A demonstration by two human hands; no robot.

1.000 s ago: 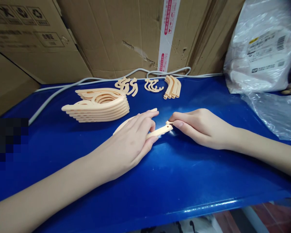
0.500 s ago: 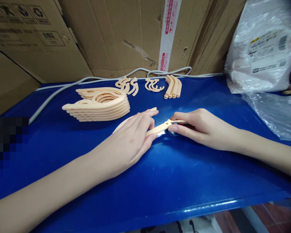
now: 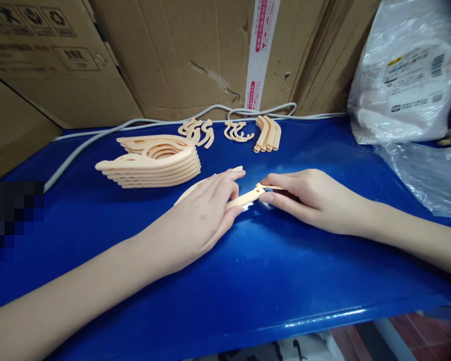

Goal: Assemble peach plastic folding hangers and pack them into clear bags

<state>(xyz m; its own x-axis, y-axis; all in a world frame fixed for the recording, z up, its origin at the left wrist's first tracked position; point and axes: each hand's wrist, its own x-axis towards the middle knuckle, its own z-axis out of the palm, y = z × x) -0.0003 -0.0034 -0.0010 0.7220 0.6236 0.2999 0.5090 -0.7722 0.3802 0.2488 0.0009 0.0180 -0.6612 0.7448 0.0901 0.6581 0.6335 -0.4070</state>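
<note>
My left hand [image 3: 206, 215] is closed over a cream plastic hanger piece [image 3: 244, 199], pressing it near the blue tabletop; much of the piece is hidden under the palm. Its end with a small hole points right. There my right hand [image 3: 310, 198] pinches a thin cream part [image 3: 273, 187] between thumb and forefinger. The thin part's tip meets the holed end; the rest of it is hidden by the fingers. Behind my left hand lies a stack of matching hanger pieces [image 3: 154, 168].
Along the back of the blue table [image 3: 248, 291] lie small S-curved parts [image 3: 208, 134], curved hook parts [image 3: 238, 132] and longer curved arms [image 3: 268, 134]. A white cable [image 3: 135, 122] runs before the cardboard boxes [image 3: 210, 55]. Plastic-wrapped goods [image 3: 409, 85] stand at the right.
My right hand has shifted very slightly left, bringing the thin part a little further over the holed end. My left hand keeps its place.
</note>
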